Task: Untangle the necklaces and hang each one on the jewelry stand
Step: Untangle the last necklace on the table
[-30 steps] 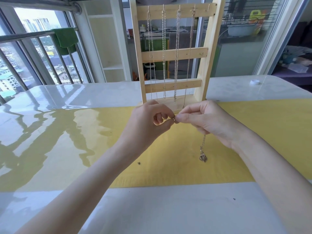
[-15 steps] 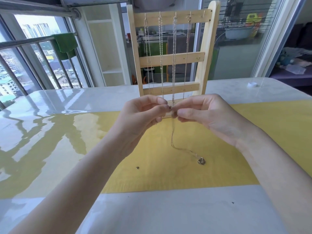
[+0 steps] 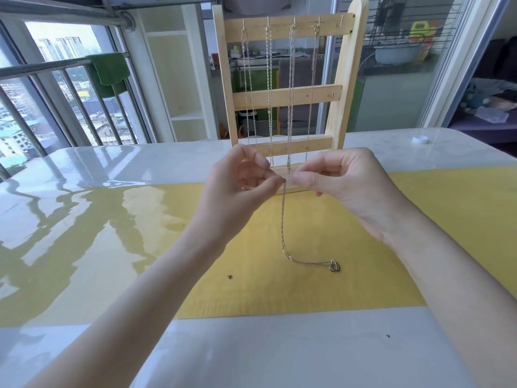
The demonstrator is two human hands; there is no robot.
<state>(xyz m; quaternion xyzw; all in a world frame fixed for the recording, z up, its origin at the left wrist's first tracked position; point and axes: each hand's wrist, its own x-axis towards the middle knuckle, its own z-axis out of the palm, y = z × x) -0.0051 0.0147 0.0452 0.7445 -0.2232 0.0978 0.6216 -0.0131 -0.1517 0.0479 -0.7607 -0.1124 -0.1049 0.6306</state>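
Note:
A wooden jewelry stand (image 3: 348,79) stands upright at the far middle of the table, with several chains (image 3: 291,88) hanging from hooks on its top bar. In front of its base, my left hand (image 3: 240,186) pinches the top end of a thin necklace (image 3: 283,219) between thumb and forefinger. My right hand (image 3: 344,186) pinches the other end right beside it, fingertips almost touching. The chain drops to the yellow mat (image 3: 447,219), where its heart pendant (image 3: 334,266) lies.
The glossy white table (image 3: 251,354) carries a small white cap (image 3: 419,140) at the far right. Tiny dark specks lie on the mat (image 3: 230,276). A railing with a green cloth (image 3: 109,71) runs behind on the left; glass doors stand behind the stand.
Both hands lifted the necklace's ends up toward the stand. The chain came out from under my right hand and now hangs from the fingertips, pendant resting on the mat.

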